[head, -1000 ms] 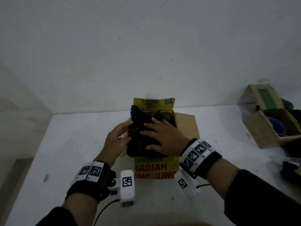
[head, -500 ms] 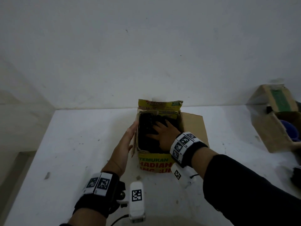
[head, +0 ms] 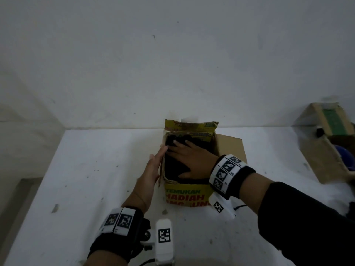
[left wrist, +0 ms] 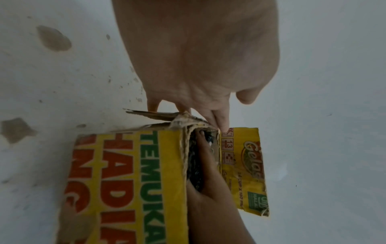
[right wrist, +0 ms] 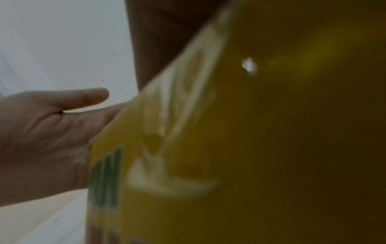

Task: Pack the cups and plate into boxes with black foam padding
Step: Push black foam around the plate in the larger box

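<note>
A yellow cardboard box point(head: 187, 196) with red and green lettering stands open on the white table, also seen in the left wrist view as the yellow box point(left wrist: 129, 173). Black foam padding point(head: 172, 169) fills its inside. My right hand point(head: 189, 160) lies flat on the foam inside the box, fingers spread and straight. My left hand point(head: 151, 173) is held flat against the box's outer left wall, fingers straight, its palm point(right wrist: 48, 138) showing in the right wrist view. No cup or plate shows inside this box.
A second brown cardboard box point(head: 326, 148) sits at the far right with a blue cup point(head: 345, 158) inside. A brown flap point(head: 230, 148) of the yellow box hangs open to the right. The wall stands just behind the box.
The black foam, which stood above the box rim a second ago, has gone down into the box under my right hand. My left hand left the foam and moved to the box's outer side.
</note>
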{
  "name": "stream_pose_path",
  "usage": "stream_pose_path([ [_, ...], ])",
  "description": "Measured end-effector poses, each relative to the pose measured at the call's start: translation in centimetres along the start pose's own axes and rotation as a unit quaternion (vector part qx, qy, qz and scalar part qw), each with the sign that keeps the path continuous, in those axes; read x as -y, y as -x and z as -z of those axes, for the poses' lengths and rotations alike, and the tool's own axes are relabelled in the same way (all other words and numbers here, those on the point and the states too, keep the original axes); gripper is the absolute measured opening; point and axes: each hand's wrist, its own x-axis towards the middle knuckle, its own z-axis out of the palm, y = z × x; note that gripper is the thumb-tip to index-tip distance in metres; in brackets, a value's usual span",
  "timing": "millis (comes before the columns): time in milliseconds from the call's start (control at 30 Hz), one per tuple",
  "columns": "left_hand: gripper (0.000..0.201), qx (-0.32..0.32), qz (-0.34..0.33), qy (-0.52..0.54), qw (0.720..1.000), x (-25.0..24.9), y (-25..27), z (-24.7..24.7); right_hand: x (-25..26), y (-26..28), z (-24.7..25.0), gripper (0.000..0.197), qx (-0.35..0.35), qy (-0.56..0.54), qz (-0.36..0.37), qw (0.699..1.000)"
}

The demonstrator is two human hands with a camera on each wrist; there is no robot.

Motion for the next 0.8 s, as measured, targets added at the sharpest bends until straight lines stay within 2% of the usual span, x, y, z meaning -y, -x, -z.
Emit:
stream_pose_path([
  [33, 0.072, -0.009, 0.003, -0.006, 1.000, 0.1, 0.0, 0.1, 0.0, -0.3, -0.4, 0.086, 0.001, 0.009, -0.002, 1.000],
  [67, 0.068, -0.006, -0.005, -0.004, 1.000, 0.2, 0.0, 0.1, 0.0, -0.5, -0.7, 0.087, 0.006, 0.019, -0.006, 1.000],
  [133, 0.044, -0.003, -0.019, -0.002, 1.000, 0.4, -0.2, 0.0, 0.0, -0.9, -1.3, 0.089, 0.020, 0.041, -0.019, 0.999],
  [200, 0.043, -0.020, -0.019, -0.013, 1.000, 0.4, -0.3, -0.2, 0.2, -1.0, -1.6, 0.090, 0.031, 0.044, -0.034, 0.998],
  [333, 0.043, -0.005, -0.027, -0.045, 0.999, 0.0, 0.2, -0.9, 0.8, -0.7, -0.4, 0.085, 0.027, 0.005, -0.043, 0.999],
  [433, 0.036, -0.007, -0.016, -0.017, 1.000, -0.2, 0.2, -0.5, 1.2, 0.9, 1.4, 0.078, 0.021, -0.037, -0.071, 0.997],
  [500, 0.037, 0.014, -0.032, -0.021, 0.999, -0.1, 0.2, -0.5, 1.7, 2.8, 2.1, 0.076, 0.063, -0.090, -0.116, 0.987],
  [567, 0.037, 0.013, -0.033, -0.030, 0.999, 0.3, 0.1, -0.4, 2.4, 4.6, 1.9, 0.080, 0.146, -0.169, -0.151, 0.963],
  [633, 0.035, 0.014, -0.032, -0.018, 0.999, 0.2, 0.0, -0.5, 2.9, 5.7, 1.4, 0.084, 0.207, -0.201, -0.168, 0.943],
  [800, 0.038, 0.017, -0.036, -0.024, 0.999, 0.4, -0.1, -0.5, 3.2, 4.8, 0.6, 0.083, 0.226, -0.205, -0.208, 0.930],
])
